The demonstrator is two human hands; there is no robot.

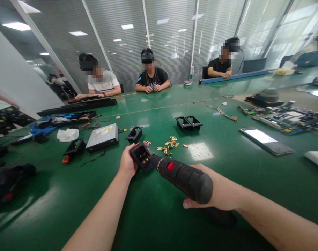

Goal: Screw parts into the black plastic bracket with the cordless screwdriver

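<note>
Left hand point(127, 164) pinches small black plastic box point(141, 156) with brass bits inside, tilted up off shiny green table point(159, 216). Right hand point(216, 195) wraps tight round black electric screwdriver with red button point(183, 177); its tip pokes into box. Little brass plates point(169, 143) lie scattered just past box. More black boxes point(188, 123) sit farther back. Silver flat drive point(102, 137) lies to left. Three people sit at far side.
</note>
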